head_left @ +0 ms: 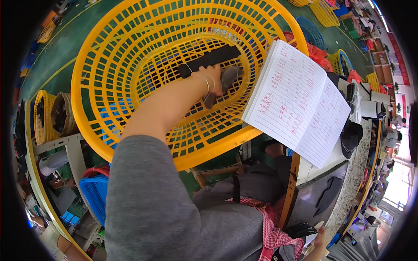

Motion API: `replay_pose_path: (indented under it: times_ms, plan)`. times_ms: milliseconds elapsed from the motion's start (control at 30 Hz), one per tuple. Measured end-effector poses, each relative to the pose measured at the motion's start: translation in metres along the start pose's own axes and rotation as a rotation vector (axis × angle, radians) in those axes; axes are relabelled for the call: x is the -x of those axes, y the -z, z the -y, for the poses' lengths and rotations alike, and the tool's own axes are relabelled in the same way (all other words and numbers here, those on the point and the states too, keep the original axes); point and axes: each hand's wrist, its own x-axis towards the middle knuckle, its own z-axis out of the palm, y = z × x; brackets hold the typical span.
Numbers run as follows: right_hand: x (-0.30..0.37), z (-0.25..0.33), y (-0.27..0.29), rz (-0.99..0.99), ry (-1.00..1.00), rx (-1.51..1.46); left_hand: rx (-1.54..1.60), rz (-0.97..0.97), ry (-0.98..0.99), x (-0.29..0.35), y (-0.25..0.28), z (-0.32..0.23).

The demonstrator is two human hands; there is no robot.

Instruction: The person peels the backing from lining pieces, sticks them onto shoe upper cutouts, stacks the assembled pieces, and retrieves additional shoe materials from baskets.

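Observation:
My left hand [210, 81] reaches down into a large yellow plastic basket [93, 126], its fingers closed around a dark grey, soft-looking folded piece [230, 77]. Just beyond it, on the basket's slatted bottom, lies a long black bundle [211, 60] with a thin band around one end. At the lower right my right hand [319, 243] shows only in part, by the checked red-and-white apron. Its fingers look closed near a small pale piece. Black strips [300, 229] lie beside this hand, and whether it holds them is unclear.
An open notebook [300, 95] with red handwriting overlaps the basket's right rim. A table [324, 167] with black pieces stands to the right. Blue crates [93, 195] sit at lower left, and smaller yellow baskets [43, 117] stand further left. Other people work at the far right.

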Motion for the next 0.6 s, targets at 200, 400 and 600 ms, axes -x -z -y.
replay_pose_path:
  times_ms: [200, 400, 600]
  plan:
    - [0.019, 0.004, 0.008, -0.022, -0.065, -0.051, 1.268, 0.273, -0.21, 0.01, 0.172, 0.06]
    - [0.004, -0.03, 0.031, 0.025, -0.029, -0.024, 0.425, 0.143, -0.18, 0.015, 0.195, 0.122]
    - [0.02, -0.056, 0.018, 0.031, -0.028, -0.171, -0.074, 0.29, 0.041, -0.032, 0.096, 0.119]
